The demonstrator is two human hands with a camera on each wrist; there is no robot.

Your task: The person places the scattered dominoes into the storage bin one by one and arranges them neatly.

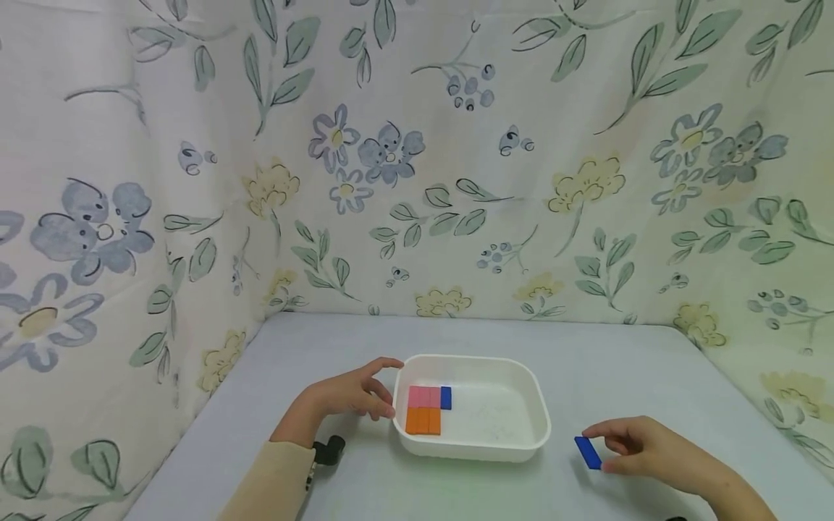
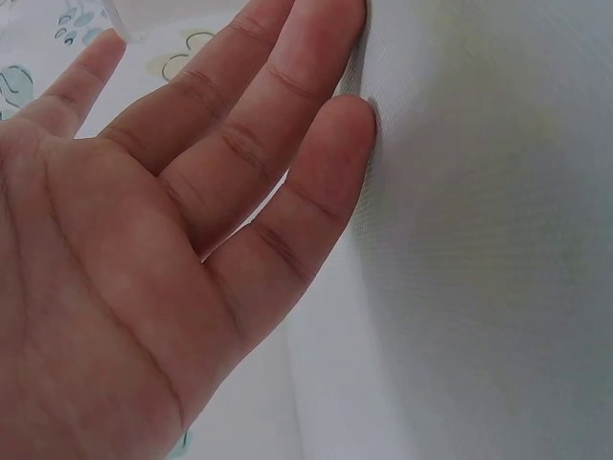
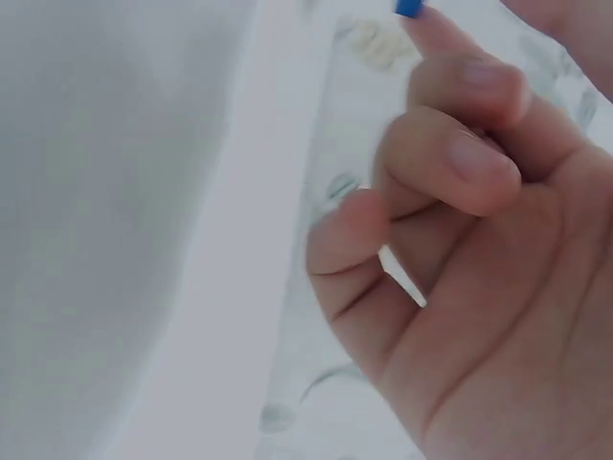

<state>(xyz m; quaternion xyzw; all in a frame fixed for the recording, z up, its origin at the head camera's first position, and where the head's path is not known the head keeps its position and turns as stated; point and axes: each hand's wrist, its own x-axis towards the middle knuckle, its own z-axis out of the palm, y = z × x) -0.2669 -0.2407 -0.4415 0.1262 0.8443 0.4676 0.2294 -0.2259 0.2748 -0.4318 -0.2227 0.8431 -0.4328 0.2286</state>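
Note:
A white plastic tray (image 1: pixel 495 454) stands on the table. Inside it, at the left end, pink tiles (image 1: pixel 424 396) lie side by side above orange tiles (image 1: pixel 423 421), and one blue tile (image 1: pixel 446 398) adjoins the pink ones. My left hand (image 1: pixel 355 394) touches the tray's left rim with its index finger and thumb. In the left wrist view its other fingers (image 2: pixel 273 144) extend toward the table surface. To the right of the tray, my right hand (image 1: pixel 641 447) pinches another blue tile (image 1: pixel 588 453) between thumb and index finger. Only that tile's corner shows in the right wrist view.
The pale table (image 1: pixel 365 485) carries the tray. Behind and beside it hangs a curtain (image 1: pixel 417 181) printed with flowers and leaves. A black device (image 1: pixel 329 450) is strapped at the left wrist, next to a beige sleeve (image 1: pixel 274 481).

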